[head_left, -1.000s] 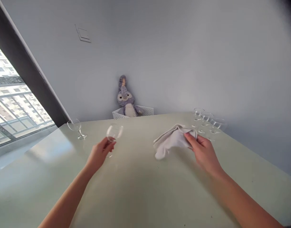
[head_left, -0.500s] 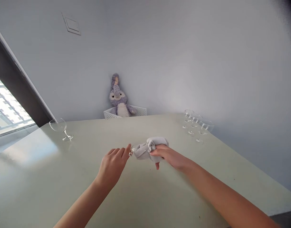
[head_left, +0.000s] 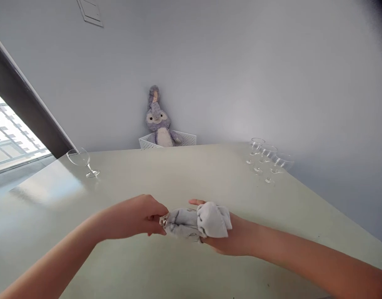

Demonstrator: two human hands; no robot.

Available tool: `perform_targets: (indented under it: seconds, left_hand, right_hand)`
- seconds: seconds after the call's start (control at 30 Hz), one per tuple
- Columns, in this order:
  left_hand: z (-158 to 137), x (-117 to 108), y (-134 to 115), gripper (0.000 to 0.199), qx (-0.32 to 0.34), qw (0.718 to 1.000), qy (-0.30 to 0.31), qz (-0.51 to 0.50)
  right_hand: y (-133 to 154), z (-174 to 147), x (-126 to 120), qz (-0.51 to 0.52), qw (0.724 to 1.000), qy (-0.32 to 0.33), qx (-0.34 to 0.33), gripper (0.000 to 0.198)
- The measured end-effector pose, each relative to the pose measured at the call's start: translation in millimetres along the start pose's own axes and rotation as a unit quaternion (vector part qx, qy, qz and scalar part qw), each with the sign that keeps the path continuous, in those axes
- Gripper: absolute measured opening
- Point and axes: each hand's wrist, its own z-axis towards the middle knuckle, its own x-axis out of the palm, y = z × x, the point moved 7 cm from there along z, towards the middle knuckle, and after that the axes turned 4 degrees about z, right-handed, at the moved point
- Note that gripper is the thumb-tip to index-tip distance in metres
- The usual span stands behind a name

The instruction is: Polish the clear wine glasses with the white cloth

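My left hand point(head_left: 139, 216) pinches the stem end of a wine glass point(head_left: 163, 221), held sideways over the table. A grey-white cloth point(head_left: 213, 220) wraps around the glass's bowl, so most of the glass is hidden. From the right, my right hand point(head_left: 230, 245) is closed around the cloth and the glass, its fingers partly covered by the fabric. One finger sticks out past the cloth's far side.
A stemmed glass point(head_left: 92, 172) stands on the pale table point(head_left: 166, 170) at the left. Three more stemmed glasses point(head_left: 268, 160) stand close together near the right edge. Beyond the far edge, a purple plush toy point(head_left: 163, 135) sits in a white perforated basket point(head_left: 188, 139).
Both hands and the wrapped glass have come lower and nearer. My right hand has rotated around the cloth, and my left hand has turned on the stem. The view has tilted down slightly.
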Motion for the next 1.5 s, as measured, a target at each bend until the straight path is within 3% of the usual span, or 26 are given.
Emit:
perform_targets:
  seconds: [0.07, 0.17, 0.23, 0.3, 0.37, 0.43, 0.5, 0.6, 0.73, 0.8, 0.87, 0.93, 0.97, 1.03, 1.13, 1.2, 1.3, 1.4, 1.5]
  left_hand:
    - [-1, -10, 1, 0.018, 0.003, 1.000, -0.020, 0.019]
    - [-2, -18, 0, 0.020, 0.007, 0.991, -0.097, 0.093]
    - [-2, -13, -2, 0.020, 0.014, 0.983, -0.120, 0.137]
    - [-1, -1, -3, 0.020, 0.022, 0.975, -0.127, 0.180]
    - [2, 12, 0, 0.027, 0.018, 0.965, -0.136, 0.225]
    - [5, 22, 5, 0.035, 0.008, 0.956, -0.152, 0.252]
    - [7, 31, 11, 0.034, 0.000, 0.957, -0.159, 0.245]
    - [6, 42, 19, 0.021, -0.014, 0.980, -0.135, 0.146]
    - [-1, 56, 22, 0.022, -0.026, 0.994, -0.032, -0.099]
    - [-6, 67, 19, 0.019, -0.019, 0.976, 0.057, -0.208]
    - [-13, 72, 15, 0.020, -0.017, 0.960, 0.111, -0.258]
    - [-17, 71, 15, 0.021, -0.028, 0.968, 0.099, -0.229]
    - [-18, 70, 16, 0.024, -0.040, 0.976, 0.080, -0.197]
    - [-20, 70, 15, 0.030, -0.068, 0.989, 0.041, -0.127]
    - [-21, 76, 7, 0.029, -0.100, 0.994, -0.003, -0.044]
    - [-20, 79, 2, 0.028, -0.111, 0.993, -0.038, 0.017]
    - [-21, 80, -1, 0.027, -0.127, 0.986, -0.091, 0.062]
    - [-20, 92, 5, 0.033, -0.133, 0.990, -0.034, -0.042]
    - [-19, 102, 5, 0.029, -0.106, 0.977, 0.055, -0.177]
  right_hand:
    - [6, 5, 5, 0.046, 0.999, -0.010, -0.019, 0.016]
    - [14, 8, 5, 0.011, 0.997, -0.039, -0.062, 0.017]
    - [15, 5, 1, -0.023, 0.997, -0.045, -0.064, 0.021]
    - [6, 2, -3, -0.011, 1.000, -0.021, -0.004, 0.022]
    - [-9, -2, -7, 0.068, 0.993, -0.019, 0.094, 0.018]
    - [-24, -9, -10, 0.167, 0.967, -0.064, 0.181, 0.013]
    - [-28, -14, -9, 0.225, 0.947, -0.115, 0.198, 0.012]
    - [-15, -14, 3, 0.208, 0.965, -0.089, 0.131, 0.011]
    - [19, -12, 10, 0.011, 0.999, -0.007, -0.053, 0.028]
    - [33, -14, 12, -0.132, 0.977, 0.033, -0.166, 0.035]
    - [38, -17, 17, -0.258, 0.936, 0.070, -0.229, 0.037]
    - [34, -18, 19, -0.329, 0.912, 0.102, -0.224, 0.032]
    - [30, -18, 19, -0.336, 0.913, 0.115, -0.202, 0.029]
    - [20, -17, 16, -0.286, 0.939, 0.138, -0.132, 0.026]
    - [-4, -17, 11, -0.084, 0.982, 0.170, -0.004, 0.022]
    - [-20, -19, 9, 0.077, 0.981, 0.168, 0.062, 0.015]
    - [-37, -22, 3, 0.258, 0.955, 0.085, 0.115, 0.012]
    - [-27, -29, 7, 0.258, 0.959, 0.073, 0.090, 0.023]
    - [1, -37, 18, 0.117, 0.983, 0.139, 0.009, 0.027]
